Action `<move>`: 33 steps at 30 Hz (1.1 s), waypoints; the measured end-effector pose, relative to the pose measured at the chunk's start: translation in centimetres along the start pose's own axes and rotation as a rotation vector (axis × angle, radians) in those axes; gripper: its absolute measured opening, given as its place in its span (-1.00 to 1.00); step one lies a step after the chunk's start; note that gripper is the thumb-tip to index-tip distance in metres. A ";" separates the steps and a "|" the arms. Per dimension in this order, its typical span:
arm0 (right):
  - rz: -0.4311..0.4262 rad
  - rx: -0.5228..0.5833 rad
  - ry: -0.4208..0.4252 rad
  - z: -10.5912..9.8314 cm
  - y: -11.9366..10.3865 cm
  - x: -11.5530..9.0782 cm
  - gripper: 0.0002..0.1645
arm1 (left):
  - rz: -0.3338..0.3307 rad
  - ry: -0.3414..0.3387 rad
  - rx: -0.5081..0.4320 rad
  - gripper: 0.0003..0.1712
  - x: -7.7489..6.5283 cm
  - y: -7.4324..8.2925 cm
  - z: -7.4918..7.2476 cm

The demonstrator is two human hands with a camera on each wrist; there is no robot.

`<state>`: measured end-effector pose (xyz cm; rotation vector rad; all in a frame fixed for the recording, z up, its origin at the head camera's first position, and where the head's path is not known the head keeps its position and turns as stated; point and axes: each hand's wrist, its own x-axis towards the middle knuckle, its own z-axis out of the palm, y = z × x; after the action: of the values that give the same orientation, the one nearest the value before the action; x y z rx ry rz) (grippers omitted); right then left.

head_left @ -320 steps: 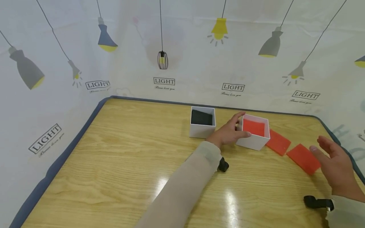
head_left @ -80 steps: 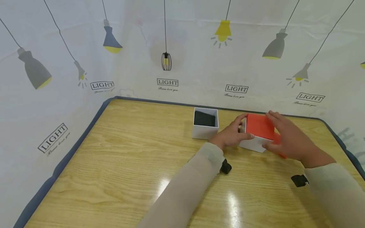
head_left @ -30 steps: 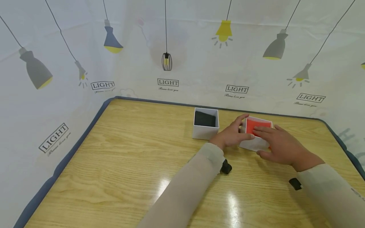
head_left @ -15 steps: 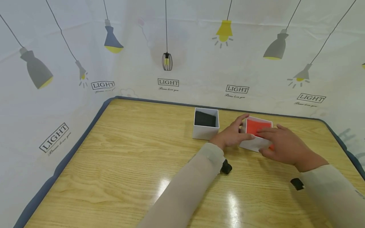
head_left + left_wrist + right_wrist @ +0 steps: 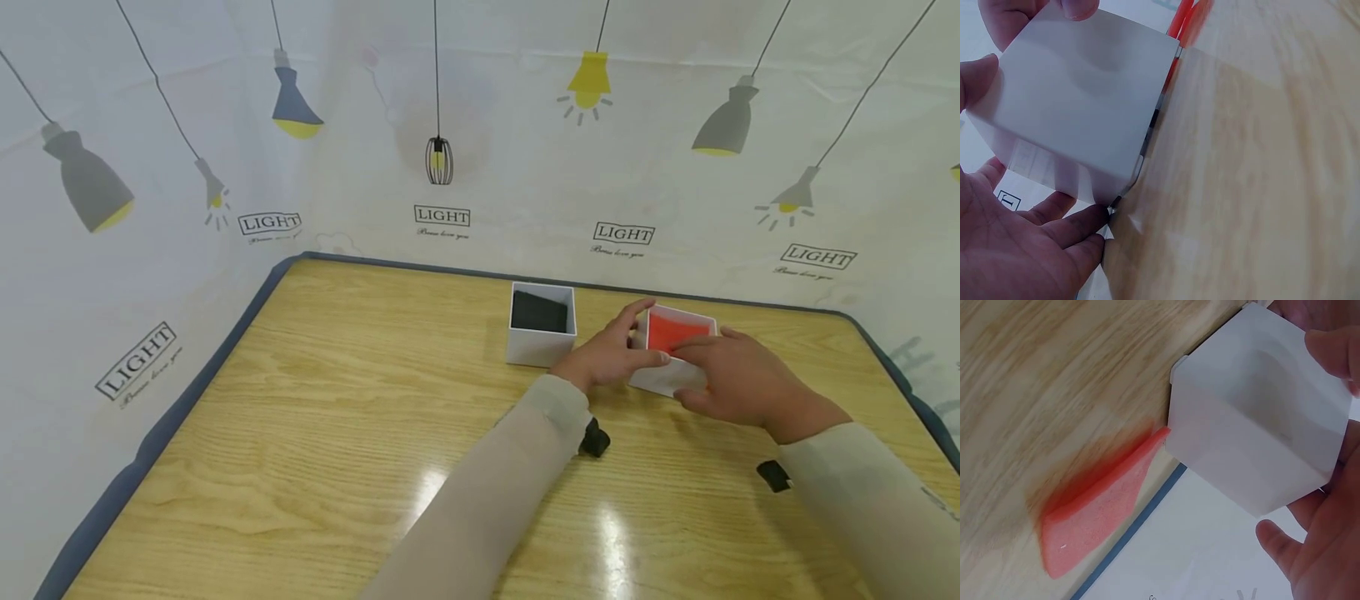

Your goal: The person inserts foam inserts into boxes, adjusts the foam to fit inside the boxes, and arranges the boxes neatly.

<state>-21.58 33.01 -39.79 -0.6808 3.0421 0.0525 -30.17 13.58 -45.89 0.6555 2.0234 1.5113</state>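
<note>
My left hand [image 5: 609, 354] grips a white open-topped box [image 5: 666, 378], its thumb at the near rim and its fingers along the left side. Inside the box lies a flat red slab [image 5: 669, 328], a little below the rim. My right hand [image 5: 742, 379] reaches over the right wall, fingers touching the red slab, thumb by the near wall. One more flat red slab [image 5: 1094, 515] lies on the table against the box's right side, as the right wrist view shows; in the head view the right hand hides it.
Left of the gripped box stands a second white box [image 5: 534, 348] holding a black slab [image 5: 538, 312]. Both are on a wooden table [image 5: 315, 400] near its back edge, with a lamp-printed curtain [image 5: 517, 167] behind. Wrist cameras hang under both sleeves.
Earlier, two red slabs lay right of the box. The right hand brought one over the box and lowered it in. Its fingertips have since shifted slightly on the slab; the left hand keeps its place.
</note>
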 end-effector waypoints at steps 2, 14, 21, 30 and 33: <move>-0.001 0.006 0.006 0.1 0.1 0.0 -0.39 | 0.003 0.000 0.000 0.05 0.0 0.0 0.0; 0.118 0.244 0.139 0.4 1.7 -1.1 -0.15 | 0.000 0.000 -0.020 0.03 0.0 0.0 0.0; 0.244 0.387 0.264 0.6 3.7 -2.6 -0.04 | -0.011 0.007 -0.029 0.05 0.1 0.0 0.0; 0.351 0.585 0.333 1.7 5.3 -4.8 -0.04 | -0.030 0.012 -0.033 0.06 -0.1 0.2 0.0; 0.367 0.607 0.370 2.2 5.5 -5.4 -0.10 | -0.031 0.013 -0.037 0.07 -0.1 0.2 0.0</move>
<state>-19.04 40.37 -41.62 -0.0892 3.1805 -1.0440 -30.07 13.60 -45.73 0.5992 2.0008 1.5352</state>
